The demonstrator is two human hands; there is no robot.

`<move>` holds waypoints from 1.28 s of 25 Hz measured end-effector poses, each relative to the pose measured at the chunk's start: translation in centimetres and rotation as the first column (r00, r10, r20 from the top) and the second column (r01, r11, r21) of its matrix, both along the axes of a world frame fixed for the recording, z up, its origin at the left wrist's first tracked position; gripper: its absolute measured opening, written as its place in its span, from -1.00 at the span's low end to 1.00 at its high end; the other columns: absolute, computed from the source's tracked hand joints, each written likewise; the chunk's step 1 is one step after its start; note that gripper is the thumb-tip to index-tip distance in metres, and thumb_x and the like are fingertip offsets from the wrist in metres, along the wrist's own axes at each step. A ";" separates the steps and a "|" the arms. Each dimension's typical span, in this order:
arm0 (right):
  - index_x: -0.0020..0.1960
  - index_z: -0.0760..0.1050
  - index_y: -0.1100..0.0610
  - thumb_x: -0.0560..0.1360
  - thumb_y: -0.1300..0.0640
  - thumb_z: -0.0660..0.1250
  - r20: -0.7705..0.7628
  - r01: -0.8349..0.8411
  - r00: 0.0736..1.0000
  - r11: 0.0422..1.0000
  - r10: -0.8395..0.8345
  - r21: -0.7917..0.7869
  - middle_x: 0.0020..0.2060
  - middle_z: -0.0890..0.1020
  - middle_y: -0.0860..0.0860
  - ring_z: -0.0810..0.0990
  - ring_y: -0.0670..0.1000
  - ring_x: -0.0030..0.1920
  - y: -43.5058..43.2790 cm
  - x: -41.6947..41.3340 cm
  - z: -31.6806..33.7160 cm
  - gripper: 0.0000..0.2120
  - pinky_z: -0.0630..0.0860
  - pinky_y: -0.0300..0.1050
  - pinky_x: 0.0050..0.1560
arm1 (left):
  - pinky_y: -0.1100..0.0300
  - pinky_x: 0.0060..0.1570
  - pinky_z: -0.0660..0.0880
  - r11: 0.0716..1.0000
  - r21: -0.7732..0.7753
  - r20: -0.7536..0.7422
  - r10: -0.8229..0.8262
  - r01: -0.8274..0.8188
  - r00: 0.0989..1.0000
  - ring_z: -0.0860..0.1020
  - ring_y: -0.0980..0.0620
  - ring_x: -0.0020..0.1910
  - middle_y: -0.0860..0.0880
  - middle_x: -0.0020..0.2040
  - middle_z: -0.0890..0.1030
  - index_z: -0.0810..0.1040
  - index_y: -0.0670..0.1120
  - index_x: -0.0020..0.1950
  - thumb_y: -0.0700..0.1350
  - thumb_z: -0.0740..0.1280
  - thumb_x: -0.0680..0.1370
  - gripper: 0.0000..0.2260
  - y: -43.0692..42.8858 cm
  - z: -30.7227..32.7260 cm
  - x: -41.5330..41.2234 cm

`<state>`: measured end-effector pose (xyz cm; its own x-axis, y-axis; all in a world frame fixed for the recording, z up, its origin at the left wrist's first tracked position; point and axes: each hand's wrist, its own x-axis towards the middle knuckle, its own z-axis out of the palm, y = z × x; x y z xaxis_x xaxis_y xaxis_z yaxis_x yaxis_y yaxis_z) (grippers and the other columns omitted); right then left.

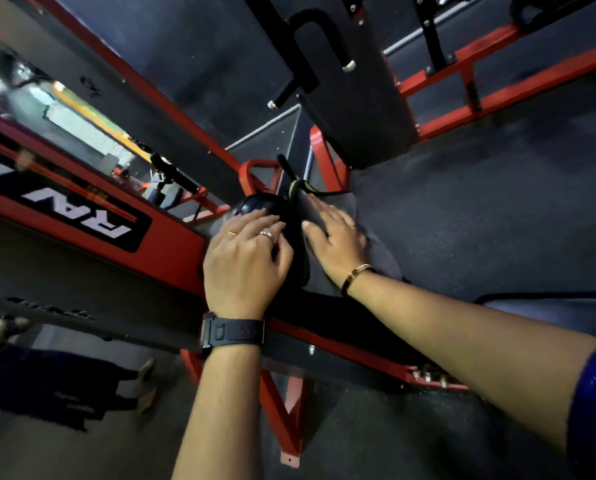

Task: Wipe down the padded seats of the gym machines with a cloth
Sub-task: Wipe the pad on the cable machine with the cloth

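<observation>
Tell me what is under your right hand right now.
The right hand lies flat on a dark grey cloth. The cloth covers whatever it rests on, so that surface is hidden. The black pad shows only beside it, under the left hand.

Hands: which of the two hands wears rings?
The left hand, on the rounded black pad, with two rings and a black watch; the right hand shows only a gold bracelet.

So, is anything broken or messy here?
Nothing stands out. The left hand rests on the black pad, and the right hand presses the grey cloth flat next to it. No tear or spill shows, though the picture is dark and tilted.
</observation>
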<state>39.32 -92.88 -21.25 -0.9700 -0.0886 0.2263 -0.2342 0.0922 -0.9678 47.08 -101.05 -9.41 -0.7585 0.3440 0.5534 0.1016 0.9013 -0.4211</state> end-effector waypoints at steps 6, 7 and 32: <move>0.47 0.19 -0.15 0.38 -0.31 -0.03 -0.002 -0.120 0.993 0.990 0.120 0.068 0.42 0.34 -0.14 0.31 0.04 0.40 2.1 -0.7 -1.4 -0.33 0.24 0.08 0.38 | 0.25 0.19 0.37 0.968 0.241 -0.249 0.135 -0.074 0.959 0.55 0.03 0.14 0.03 0.06 0.65 0.68 -0.06 0.02 -0.12 0.27 0.50 -0.80 0.4 -1.6 0.9; 0.47 0.19 -0.15 0.35 -0.33 -0.07 0.046 -0.126 0.991 0.988 0.122 0.093 0.43 0.33 -0.15 0.29 0.04 0.40 2.2 -0.7 -1.3 -0.29 0.23 0.07 0.35 | 0.29 0.22 0.33 0.948 0.310 -0.293 0.170 -0.075 0.941 0.54 0.01 0.13 0.00 0.08 0.64 0.67 -0.09 0.04 -0.15 0.27 0.50 -0.79 0.5 -2.0 1.0; 0.36 0.35 -0.20 0.41 -0.20 0.06 -0.463 -0.332 0.621 0.748 0.632 0.575 0.34 0.42 -0.19 0.29 -0.02 0.38 0.4 -3.6 11.9 -0.48 0.26 0.13 0.25 | 0.35 0.29 0.28 0.585 0.806 -0.435 0.478 0.093 0.763 0.45 0.07 0.26 -0.11 0.25 0.54 0.52 -0.18 0.24 -0.13 0.15 0.55 -0.68 2.3 -5.6 1.3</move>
